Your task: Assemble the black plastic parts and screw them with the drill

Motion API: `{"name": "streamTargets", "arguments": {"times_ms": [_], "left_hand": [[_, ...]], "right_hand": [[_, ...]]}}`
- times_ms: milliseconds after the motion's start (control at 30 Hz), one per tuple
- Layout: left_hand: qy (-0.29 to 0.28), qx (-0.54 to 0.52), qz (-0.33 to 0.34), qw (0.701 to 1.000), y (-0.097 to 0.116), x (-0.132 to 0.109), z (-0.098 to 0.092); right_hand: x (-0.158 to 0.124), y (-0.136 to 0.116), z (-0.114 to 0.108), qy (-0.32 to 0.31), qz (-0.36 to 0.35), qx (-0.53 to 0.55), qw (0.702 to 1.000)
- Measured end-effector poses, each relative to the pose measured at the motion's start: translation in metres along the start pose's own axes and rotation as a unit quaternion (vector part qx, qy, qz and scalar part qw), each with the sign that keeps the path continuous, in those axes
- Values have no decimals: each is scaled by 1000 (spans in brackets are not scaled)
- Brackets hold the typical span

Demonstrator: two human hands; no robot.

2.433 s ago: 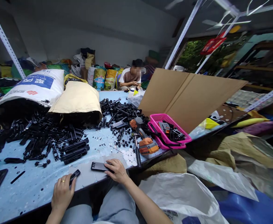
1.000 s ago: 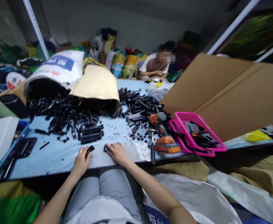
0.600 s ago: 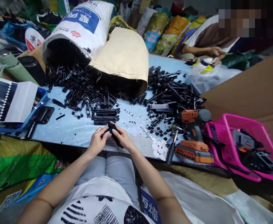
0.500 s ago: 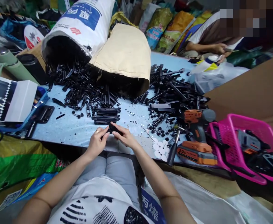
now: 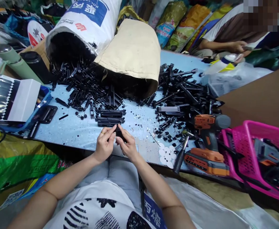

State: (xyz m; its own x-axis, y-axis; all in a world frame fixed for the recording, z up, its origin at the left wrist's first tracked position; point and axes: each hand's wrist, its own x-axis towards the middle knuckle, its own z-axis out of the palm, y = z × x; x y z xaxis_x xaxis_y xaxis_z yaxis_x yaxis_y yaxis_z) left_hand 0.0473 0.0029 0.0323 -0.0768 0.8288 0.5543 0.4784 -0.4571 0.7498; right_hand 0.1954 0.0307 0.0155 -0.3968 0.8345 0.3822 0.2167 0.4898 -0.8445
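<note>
Black part [image 5: 119, 133] in both hands [image 5: 104, 143] [image 5: 128, 144] near table's front edge [image 5: 69, 145]; open tabletop [image 5: 74, 128] leftward.

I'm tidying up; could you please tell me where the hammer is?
In the head view, the hammer lies on the table, right of centre, between the white discs and orange power tool.

The table [image 5: 77, 133] wears a smooth, faintly shiny blue covering. Near its front edge, the black piece [image 5: 119, 134] looks plastic, like the semi-gloss black parts [image 5: 82, 90] heaped farther from that edge. The cream sack [image 5: 132, 47] is matt and papery, the cardboard [image 5: 258, 95] dull brown, the basket [image 5: 245, 152] glossy pink plastic, the hammer [image 5: 179, 160] metal-headed.
</note>
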Motion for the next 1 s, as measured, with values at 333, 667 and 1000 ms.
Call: {"name": "streamTargets", "arguments": {"times_ms": [333,667,1000], "left_hand": [[-42,8,-155,987,-10,-23,3],[-394,242,97,881,-27,-7,1],[-366,277,126,879,-34,-9,-12]], "right_hand": [[4,4,-7,-120,64,-45,990],[106,98,-179,13,197,-522,830],[139,130,-233,-29,114,-571,812]]}}
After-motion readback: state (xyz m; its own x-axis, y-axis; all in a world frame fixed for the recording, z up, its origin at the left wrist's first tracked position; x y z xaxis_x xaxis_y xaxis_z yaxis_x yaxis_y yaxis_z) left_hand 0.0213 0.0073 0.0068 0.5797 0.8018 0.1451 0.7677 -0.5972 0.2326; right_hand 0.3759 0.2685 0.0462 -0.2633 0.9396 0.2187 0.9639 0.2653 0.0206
